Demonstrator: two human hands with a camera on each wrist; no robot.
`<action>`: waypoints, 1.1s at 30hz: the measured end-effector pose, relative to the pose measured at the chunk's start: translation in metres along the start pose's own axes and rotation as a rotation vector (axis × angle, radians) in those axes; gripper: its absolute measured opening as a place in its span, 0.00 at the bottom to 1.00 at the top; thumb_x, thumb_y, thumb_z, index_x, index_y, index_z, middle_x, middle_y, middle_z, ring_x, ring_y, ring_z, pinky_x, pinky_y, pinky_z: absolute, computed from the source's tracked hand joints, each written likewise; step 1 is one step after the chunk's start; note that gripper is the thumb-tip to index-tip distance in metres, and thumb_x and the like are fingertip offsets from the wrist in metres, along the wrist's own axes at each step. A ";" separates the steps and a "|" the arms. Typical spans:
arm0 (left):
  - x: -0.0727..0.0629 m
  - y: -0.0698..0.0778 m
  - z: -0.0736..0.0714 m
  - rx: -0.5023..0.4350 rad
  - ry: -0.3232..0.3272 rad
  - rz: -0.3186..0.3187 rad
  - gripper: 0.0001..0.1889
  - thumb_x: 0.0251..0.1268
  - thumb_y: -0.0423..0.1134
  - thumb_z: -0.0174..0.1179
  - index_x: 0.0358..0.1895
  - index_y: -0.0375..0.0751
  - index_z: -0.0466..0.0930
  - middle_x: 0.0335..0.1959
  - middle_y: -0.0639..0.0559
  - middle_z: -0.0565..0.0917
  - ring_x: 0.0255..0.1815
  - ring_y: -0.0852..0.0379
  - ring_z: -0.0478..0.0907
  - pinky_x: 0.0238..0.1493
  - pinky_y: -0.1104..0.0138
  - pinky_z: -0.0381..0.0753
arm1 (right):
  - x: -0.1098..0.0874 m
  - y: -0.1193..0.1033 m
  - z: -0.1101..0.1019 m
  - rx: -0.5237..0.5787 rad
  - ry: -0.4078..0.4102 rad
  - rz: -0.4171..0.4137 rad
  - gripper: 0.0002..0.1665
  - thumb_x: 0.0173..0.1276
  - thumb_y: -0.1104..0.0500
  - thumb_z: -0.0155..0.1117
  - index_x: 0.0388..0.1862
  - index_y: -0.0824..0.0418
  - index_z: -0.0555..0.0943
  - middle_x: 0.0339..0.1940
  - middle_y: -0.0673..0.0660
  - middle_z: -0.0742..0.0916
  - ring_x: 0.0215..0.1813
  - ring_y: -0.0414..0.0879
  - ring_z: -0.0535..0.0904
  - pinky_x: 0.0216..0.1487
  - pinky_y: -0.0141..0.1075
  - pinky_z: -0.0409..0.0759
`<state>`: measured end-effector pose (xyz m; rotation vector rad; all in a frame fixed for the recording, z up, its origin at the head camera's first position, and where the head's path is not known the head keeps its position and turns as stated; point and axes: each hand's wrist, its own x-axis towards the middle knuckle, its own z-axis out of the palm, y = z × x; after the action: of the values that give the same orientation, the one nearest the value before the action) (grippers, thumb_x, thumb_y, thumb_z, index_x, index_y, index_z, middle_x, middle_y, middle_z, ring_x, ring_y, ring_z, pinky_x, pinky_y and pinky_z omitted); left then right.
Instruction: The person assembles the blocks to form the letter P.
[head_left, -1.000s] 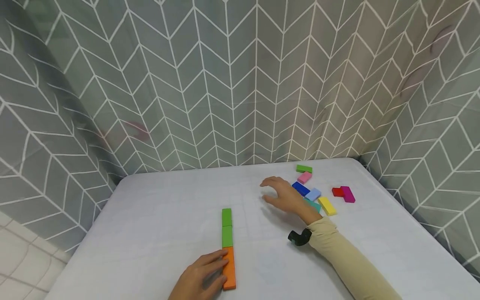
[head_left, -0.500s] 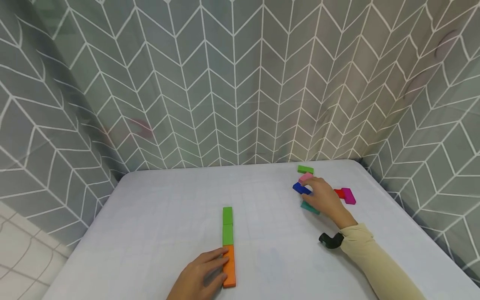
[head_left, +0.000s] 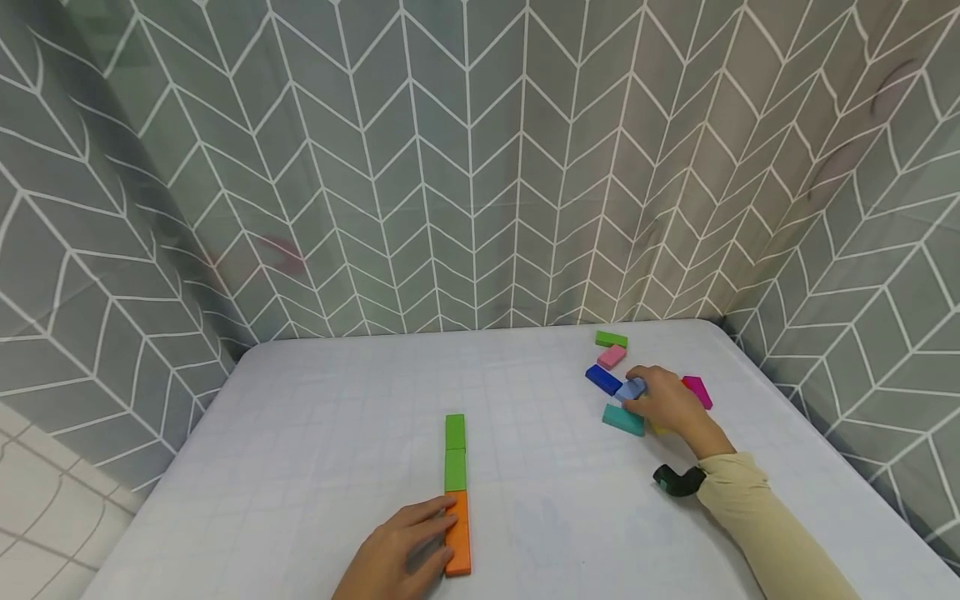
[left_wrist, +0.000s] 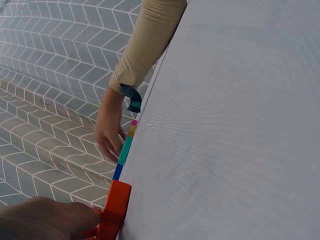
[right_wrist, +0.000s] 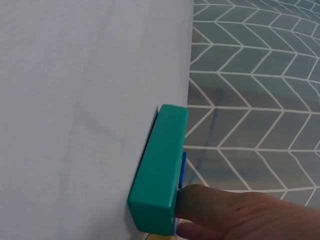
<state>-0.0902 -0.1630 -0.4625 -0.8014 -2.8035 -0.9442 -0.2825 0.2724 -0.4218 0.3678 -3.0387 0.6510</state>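
Observation:
My left hand [head_left: 401, 550] rests its fingertips and thumb along the left edge of an orange block [head_left: 459, 542]. Two green blocks [head_left: 455, 454] continue in line beyond it, end to end. At the right of the table, my right hand [head_left: 667, 404] pinches a light blue block [head_left: 630, 390] between thumb and fingers. Close to that hand lie a teal block [head_left: 623, 420] and a dark blue block [head_left: 603, 380]. A yellow block [head_left: 660, 430] is mostly hidden under the hand. In the right wrist view the teal block [right_wrist: 160, 170] covers much of the fingers.
Behind the right hand lie a pink block [head_left: 612, 357] and a green block [head_left: 611, 339]. A magenta block [head_left: 698, 392] sits to its right, beside a mostly hidden red block [head_left: 685, 381]. Patterned curtains [head_left: 465, 167] surround the white table [head_left: 337, 417].
My right hand has moved right from the table's middle to the loose blocks and now pinches the light blue one. The left hand stays at the orange block.

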 end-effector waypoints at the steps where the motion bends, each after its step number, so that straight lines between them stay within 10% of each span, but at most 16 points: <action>1: 0.000 0.000 0.000 0.000 0.001 0.004 0.23 0.74 0.52 0.66 0.62 0.41 0.86 0.68 0.55 0.79 0.65 0.50 0.77 0.61 0.53 0.81 | 0.000 0.001 0.000 -0.003 0.005 0.012 0.32 0.66 0.56 0.76 0.62 0.73 0.79 0.56 0.75 0.82 0.57 0.70 0.79 0.56 0.65 0.80; 11: -0.001 0.000 0.000 0.005 -0.001 -0.001 0.22 0.73 0.50 0.67 0.62 0.40 0.86 0.68 0.55 0.79 0.66 0.51 0.77 0.61 0.53 0.81 | -0.002 -0.010 -0.001 0.100 0.107 0.013 0.34 0.68 0.56 0.75 0.68 0.70 0.75 0.61 0.73 0.81 0.61 0.70 0.76 0.57 0.64 0.80; 19: -0.003 0.000 -0.001 0.027 0.045 0.044 0.20 0.74 0.48 0.67 0.61 0.40 0.87 0.68 0.56 0.79 0.65 0.53 0.77 0.60 0.55 0.82 | 0.010 -0.058 0.009 0.168 0.153 -0.209 0.25 0.64 0.61 0.76 0.58 0.67 0.81 0.55 0.67 0.86 0.56 0.67 0.81 0.55 0.62 0.82; 33: -0.001 0.001 -0.004 0.005 0.000 0.011 0.23 0.76 0.52 0.64 0.63 0.41 0.86 0.68 0.56 0.79 0.66 0.52 0.77 0.61 0.54 0.81 | 0.038 -0.143 0.058 0.223 -0.016 -0.488 0.24 0.64 0.62 0.75 0.58 0.67 0.83 0.56 0.60 0.86 0.58 0.56 0.81 0.60 0.52 0.81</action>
<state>-0.0888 -0.1650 -0.4591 -0.8154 -2.7971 -0.9352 -0.2845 0.1140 -0.4150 1.0747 -2.7199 0.9380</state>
